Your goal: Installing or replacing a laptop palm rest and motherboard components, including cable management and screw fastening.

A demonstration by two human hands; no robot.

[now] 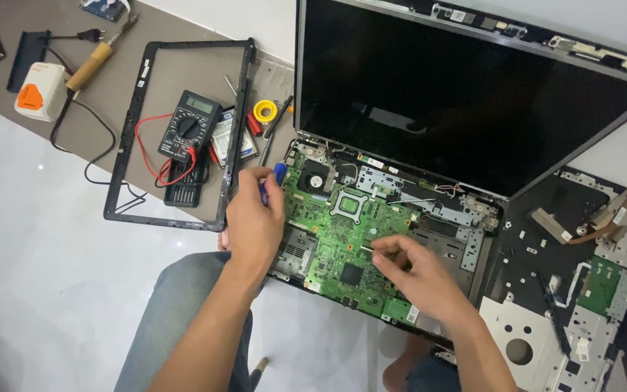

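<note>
An opened laptop lies on the floor with its green motherboard exposed and its dark screen tilted up. My left hand rests at the board's left edge, shut on a blue-handled screwdriver whose handle sticks up above my fingers. My right hand hovers over the board's lower right, fingertips pinched together on something small near a connector; I cannot tell what it is.
A black screen bezel lies at left, framing a black multimeter with red leads. A soldering iron, a yellow tape roll and a white box lie beyond. The removed palmrest cover sits at right.
</note>
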